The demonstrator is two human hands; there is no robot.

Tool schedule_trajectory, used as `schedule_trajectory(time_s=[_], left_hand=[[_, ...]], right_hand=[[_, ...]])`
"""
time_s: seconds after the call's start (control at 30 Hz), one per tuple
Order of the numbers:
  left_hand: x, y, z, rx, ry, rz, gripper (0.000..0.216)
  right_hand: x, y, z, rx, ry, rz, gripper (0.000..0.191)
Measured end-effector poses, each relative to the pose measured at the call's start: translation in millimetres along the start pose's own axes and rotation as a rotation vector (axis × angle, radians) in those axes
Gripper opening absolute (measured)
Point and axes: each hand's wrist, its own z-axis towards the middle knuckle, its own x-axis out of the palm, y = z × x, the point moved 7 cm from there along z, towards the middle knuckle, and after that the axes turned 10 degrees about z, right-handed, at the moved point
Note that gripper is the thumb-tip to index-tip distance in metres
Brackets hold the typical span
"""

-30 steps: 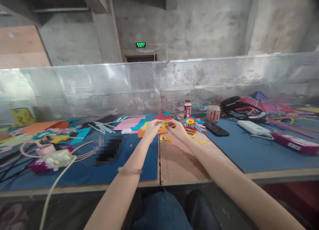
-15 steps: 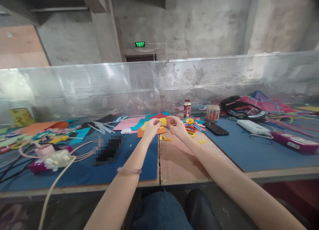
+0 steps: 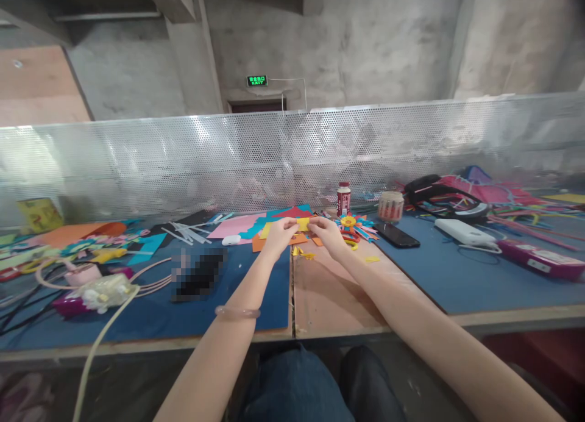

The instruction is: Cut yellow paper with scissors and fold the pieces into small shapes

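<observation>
Between my two hands is a small piece of yellow paper (image 3: 303, 224), pinched at its left edge by my left hand (image 3: 282, 232) and at its right edge by my right hand (image 3: 325, 232). The fingers of both hands are closed on it, above the far part of the table. Below it lie yellow paper scraps (image 3: 304, 255) on the bare wooden strip (image 3: 329, 300). Sheets of orange paper (image 3: 260, 244) and pink paper (image 3: 237, 226) are spread just left of my hands. Right of my right hand rests a colourful paper flower (image 3: 350, 222).
A red-capped bottle (image 3: 343, 199) and a jar (image 3: 390, 207) stand at the back. A black phone (image 3: 397, 235), a white power bank (image 3: 466, 234) and a purple power strip (image 3: 542, 260) lie to the right. Cables and a plug adapter (image 3: 107, 291) occupy the left. A perforated metal screen (image 3: 228, 160) borders the table.
My right hand has shifted slightly right, and its fingers now pinch the paper's right edge. The paper looks flatter and wider between my hands. My left hand has hardly moved.
</observation>
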Motion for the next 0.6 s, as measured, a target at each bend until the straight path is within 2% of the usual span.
schedule_trajectory(time_s=[0.17,0.47,0.6], left_hand=[[2.9,3.9,1.2,-0.028,0.032,-0.083,0.019],[2.3,5.0,-0.5,-0.061,0.038,-0.113,0.019],[3.7,6.9,-0.4,-0.07,0.057,-0.158,0.021]], right_hand=[[0.0,-2.9,0.4,0.08,0.023,0.108,0.021],[3.1,-1.4,-0.6,0.05,0.09,0.127,0.017],[3.0,-1.2,-1.2,0.064,0.078,0.16,0.016]])
